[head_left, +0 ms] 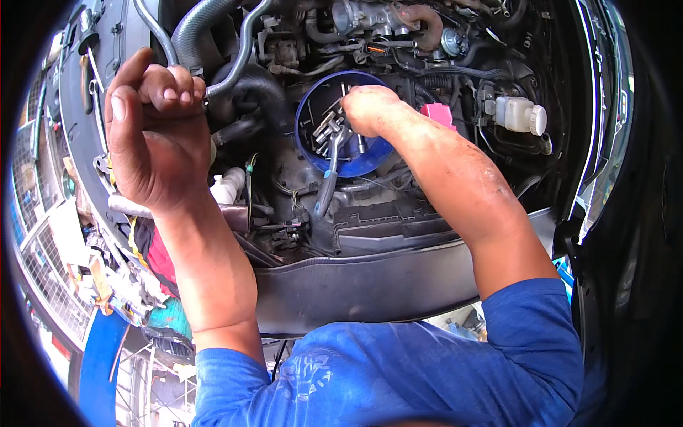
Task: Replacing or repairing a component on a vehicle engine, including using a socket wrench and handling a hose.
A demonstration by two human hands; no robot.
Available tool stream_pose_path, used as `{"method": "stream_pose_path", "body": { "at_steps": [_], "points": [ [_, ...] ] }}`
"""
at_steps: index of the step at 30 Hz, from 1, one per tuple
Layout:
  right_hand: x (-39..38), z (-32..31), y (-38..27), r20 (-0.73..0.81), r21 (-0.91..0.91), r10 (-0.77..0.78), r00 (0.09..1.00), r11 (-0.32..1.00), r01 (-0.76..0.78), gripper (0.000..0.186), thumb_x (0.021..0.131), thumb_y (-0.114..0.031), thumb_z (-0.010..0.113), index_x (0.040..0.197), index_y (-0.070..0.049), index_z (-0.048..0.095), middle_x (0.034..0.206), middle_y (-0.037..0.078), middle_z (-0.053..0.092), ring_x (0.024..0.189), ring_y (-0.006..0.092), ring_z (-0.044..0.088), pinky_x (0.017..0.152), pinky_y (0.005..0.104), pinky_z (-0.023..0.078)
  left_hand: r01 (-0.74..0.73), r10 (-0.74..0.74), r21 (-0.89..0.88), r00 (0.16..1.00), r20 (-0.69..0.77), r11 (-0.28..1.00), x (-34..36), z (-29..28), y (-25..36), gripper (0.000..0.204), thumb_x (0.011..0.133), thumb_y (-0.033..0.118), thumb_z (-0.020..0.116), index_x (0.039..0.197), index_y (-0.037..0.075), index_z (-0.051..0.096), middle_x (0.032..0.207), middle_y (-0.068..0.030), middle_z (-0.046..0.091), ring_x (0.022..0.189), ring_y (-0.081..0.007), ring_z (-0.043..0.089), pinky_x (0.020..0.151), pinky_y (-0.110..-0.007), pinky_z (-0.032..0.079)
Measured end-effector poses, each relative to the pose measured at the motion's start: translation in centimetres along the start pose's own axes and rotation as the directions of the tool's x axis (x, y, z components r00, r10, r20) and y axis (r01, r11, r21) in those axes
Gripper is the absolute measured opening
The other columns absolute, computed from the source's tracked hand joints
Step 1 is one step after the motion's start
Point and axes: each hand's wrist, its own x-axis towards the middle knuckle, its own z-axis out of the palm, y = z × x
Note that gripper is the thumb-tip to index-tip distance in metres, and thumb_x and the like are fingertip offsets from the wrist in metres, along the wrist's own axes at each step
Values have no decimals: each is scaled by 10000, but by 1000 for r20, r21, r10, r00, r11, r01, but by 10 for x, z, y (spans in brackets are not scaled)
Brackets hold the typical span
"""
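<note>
My left hand is raised at the left beside grey hoses, palm up, fingers curled; whether anything is in them I cannot make out. My right hand reaches into a round blue bowl of metal sockets and small parts, its fingers closed at an upright metal piece whose lower end is hidden. A ratchet wrench with a blue-grey handle leans out over the bowl's near rim, just below my right hand.
The bowl sits in a car's engine bay among hoses, pipes and a black box. A white reservoir and pink item are on the right. The front panel crosses below. Rags and clutter lie at the left.
</note>
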Motion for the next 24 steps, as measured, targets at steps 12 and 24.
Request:
{"method": "stream_pose_path", "body": {
  "at_steps": [12,24],
  "points": [
    [-18,18,-20,18,-40,-195,981,980,196,244,789,-141,635,1009,-115,739,1077,164,641,1050,342,650,891,449,522,-64,63,-8,995,-81,998,2,5,-1,463,991,272,521,1301,-70,555,843,-85,598,822,-188,526,768,-347,416],
    [10,15,-53,-26,34,-212,977,976,213,233,820,-153,647,1009,-80,763,1070,135,732,1030,308,696,876,415,557,-46,47,8,993,-108,999,2,10,-2,469,982,278,534,1294,-72,557,835,-88,597,811,-196,537,763,-350,435]
  ]
}}
